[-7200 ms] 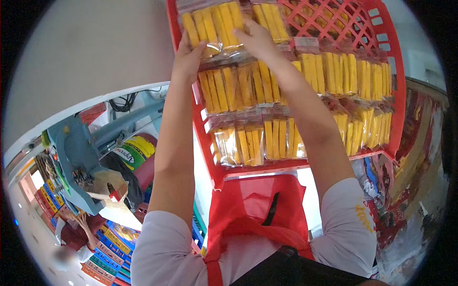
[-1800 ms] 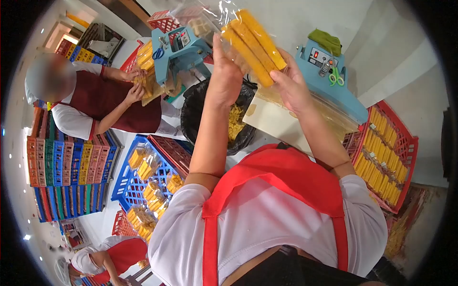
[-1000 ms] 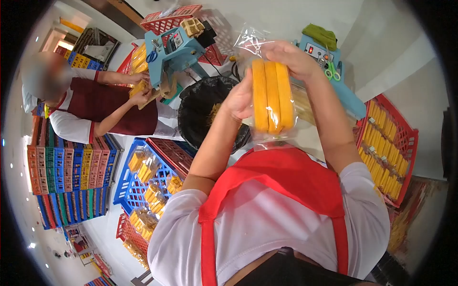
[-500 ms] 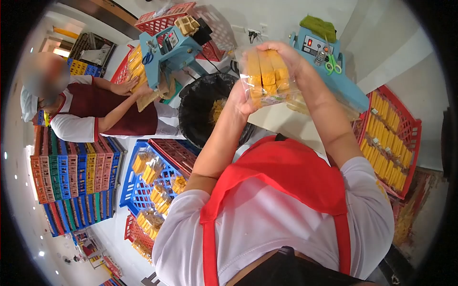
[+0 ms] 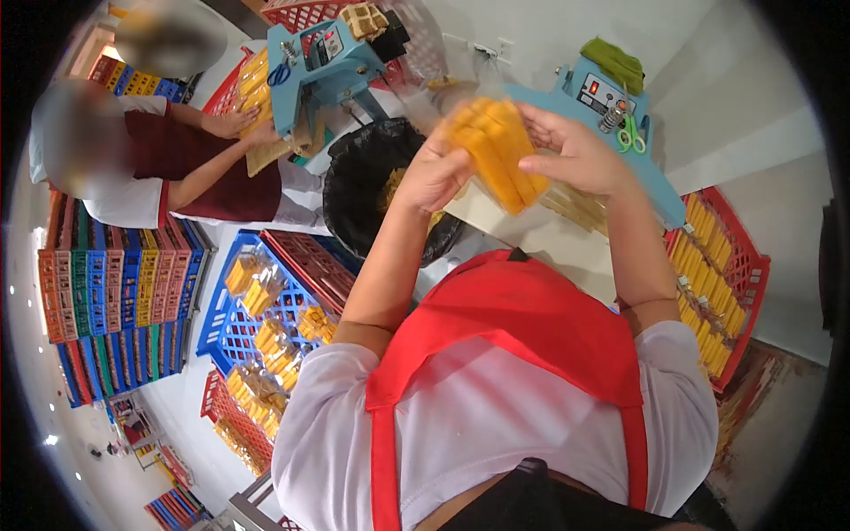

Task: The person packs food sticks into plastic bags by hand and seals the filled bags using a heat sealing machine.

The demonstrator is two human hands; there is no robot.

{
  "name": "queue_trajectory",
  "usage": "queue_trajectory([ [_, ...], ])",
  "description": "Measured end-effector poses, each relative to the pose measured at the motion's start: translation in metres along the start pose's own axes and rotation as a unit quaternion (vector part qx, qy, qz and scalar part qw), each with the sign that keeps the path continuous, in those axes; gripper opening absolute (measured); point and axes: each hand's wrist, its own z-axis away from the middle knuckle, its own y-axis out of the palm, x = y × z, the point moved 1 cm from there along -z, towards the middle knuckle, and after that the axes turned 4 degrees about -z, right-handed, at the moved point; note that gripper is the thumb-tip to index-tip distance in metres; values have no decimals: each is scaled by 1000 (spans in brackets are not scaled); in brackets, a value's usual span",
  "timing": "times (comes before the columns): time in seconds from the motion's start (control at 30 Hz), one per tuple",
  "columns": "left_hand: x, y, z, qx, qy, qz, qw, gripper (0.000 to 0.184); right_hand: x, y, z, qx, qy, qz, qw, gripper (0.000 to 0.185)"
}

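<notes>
A clear plastic pack of yellow sticks (image 5: 498, 152) is held up in front of me, tilted and a little blurred. My left hand (image 5: 432, 170) grips its left side, thumb toward me. On the opposite side my right hand (image 5: 574, 152) holds it, with the thumb pressed on the near face and the fingers behind. Beyond my right hand stands a light-blue sealing machine (image 5: 651, 181), with green-handled scissors (image 5: 630, 137) and a green cloth (image 5: 613, 64) on it. Below the pack is a pale work surface (image 5: 540, 239).
A black-lined bin (image 5: 359, 181) stands left of my arm. A blue crate (image 5: 217, 323) and a red crate (image 5: 757, 265) hold yellow packs. A co-worker in a maroon apron (image 5: 221, 177) handles packs at another blue sealing machine (image 5: 323, 66). Stacked crates (image 5: 115, 283) rise behind.
The pack has turned and tilted in my hands. My right hand has moved from its top to its right side, thumb in front. The view has shifted slightly.
</notes>
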Motion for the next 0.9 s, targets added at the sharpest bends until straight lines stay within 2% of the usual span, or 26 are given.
queue_trajectory([
  [0.03,4,-4,3,-7,1,3,1000,65,-6,1,3,5,5,-3,1000,60],
  [0.1,14,-14,5,21,-65,-144,987,69,-15,0,7,-19,82,-41,996,54],
  [0.13,19,-19,6,7,-80,-152,985,70,-26,-1,10,-19,83,-42,996,54],
  [0.17,26,-29,7,8,-80,-152,985,70,-43,-2,13,-43,108,-20,993,49],
  [0.2,34,-39,7,7,-82,-218,972,67,-60,-4,17,-67,133,1,989,46],
  [0.23,39,-46,8,6,-81,-284,955,65,-77,-1,22,-66,131,3,989,46],
  [0.3,41,-45,12,-3,-172,-355,919,60,-101,4,29,-96,75,91,988,41],
  [0.37,50,-52,15,8,-133,-374,918,53,-109,10,35,-137,72,141,978,37],
  [0.4,58,-63,17,1,-140,-374,917,48,-108,11,35,-171,12,203,964,35],
  [0.43,50,-47,18,-41,-71,-448,890,42,-108,12,34,-203,-48,259,943,33],
  [0.47,52,-47,19,-79,-61,-406,909,34,-105,14,34,-238,-49,269,932,30],
  [0.5,52,-46,19,-101,-38,-426,898,29,-103,15,34,-275,-48,278,919,28],
  [0.6,45,-42,18,-118,-24,-506,854,27,-98,21,31,-282,-41,226,931,24],
  [0.67,41,-38,17,-136,-24,-547,826,24,-99,14,28,-277,-66,238,929,23],
  [0.7,38,-36,17,-129,-32,-550,825,24,-99,15,33,-276,-78,253,924,21],
  [0.73,36,-36,18,-155,-39,-486,859,22,-98,14,36,-286,-70,247,923,21],
  [0.77,32,-32,19,-181,-51,-418,889,20,-87,10,36,-246,-34,225,942,21],
  [0.8,26,-27,21,-191,-87,-400,892,18,-79,7,38,-204,6,200,958,20],
  [0.87,17,-16,21,-144,-62,-363,918,17,-68,9,41,-170,-37,109,979,19],
  [0.9,18,-17,21,-125,-62,-333,933,16,-61,6,43,-147,0,87,985,17],
])
